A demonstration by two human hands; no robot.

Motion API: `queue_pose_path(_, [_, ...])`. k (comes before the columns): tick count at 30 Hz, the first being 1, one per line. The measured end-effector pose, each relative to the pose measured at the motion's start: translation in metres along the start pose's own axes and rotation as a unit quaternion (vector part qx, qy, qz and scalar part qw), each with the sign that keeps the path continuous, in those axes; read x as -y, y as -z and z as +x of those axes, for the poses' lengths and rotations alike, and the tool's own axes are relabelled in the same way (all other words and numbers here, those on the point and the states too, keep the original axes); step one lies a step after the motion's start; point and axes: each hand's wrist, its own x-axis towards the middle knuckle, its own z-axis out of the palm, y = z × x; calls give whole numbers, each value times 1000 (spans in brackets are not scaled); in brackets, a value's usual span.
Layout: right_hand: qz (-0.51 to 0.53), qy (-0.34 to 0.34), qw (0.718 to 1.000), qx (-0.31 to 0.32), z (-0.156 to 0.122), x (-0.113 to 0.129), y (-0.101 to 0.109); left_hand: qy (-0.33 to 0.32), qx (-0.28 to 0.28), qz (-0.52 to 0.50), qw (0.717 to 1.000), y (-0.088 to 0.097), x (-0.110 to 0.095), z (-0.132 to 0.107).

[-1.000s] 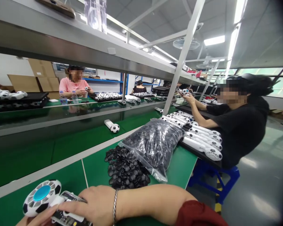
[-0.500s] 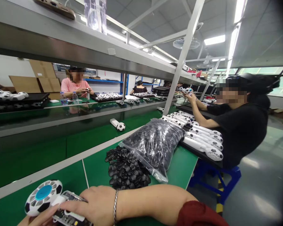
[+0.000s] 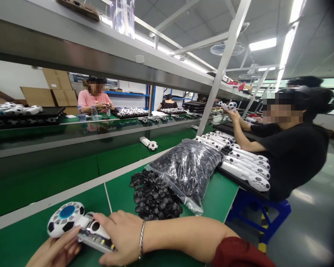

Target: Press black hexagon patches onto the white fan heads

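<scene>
- The left hand [image 3: 58,247], cut off below, held the fan [image 3: 83,221] with fingers almost straight.
- The fan was slanting between both hands, over the table [image 3: 16,243].
- Labels on the bottles [image 3: 94,114] were too small to read.
- The right hand [image 3: 124,233] lay palm down, fingers narrow around the handle [image 3: 96,239], hiding its end.

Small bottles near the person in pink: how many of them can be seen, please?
2. The left bottle and the right bottle stand side by side in front of that person. Others may be hidden from view.
</scene>
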Motion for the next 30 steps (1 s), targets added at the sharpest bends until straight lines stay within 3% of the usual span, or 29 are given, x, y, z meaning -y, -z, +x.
queue_pose_path(4, [146,-10,989,-24,-4,1,14,-35,89,-26,995,5,8,10])
queue_pose_path(6, [208,2,977,-55,-2,-1,24,-76,170,-38,982,7,12,12])
queue_pose_path(8, [240,0,966,-92,9,-6,36,-99,184,-44,977,7,14,11])
queue_pose_path(10, [225,-28,968,-112,31,-15,46,-100,195,-44,975,6,14,11])
queue_pose_path(14, [166,-146,965,-142,92,-38,59,-95,211,-47,972,4,13,12])
queue_pose_path(21, [80,-276,943,-168,178,-72,60,-73,269,-85,957,4,18,21])
queue_pose_path(26, [22,-329,928,-174,217,-89,47,-68,276,-102,953,4,16,28])
queue_pose_path(30, [-3,-361,918,-165,226,-95,32,-61,281,-105,952,4,17,28])
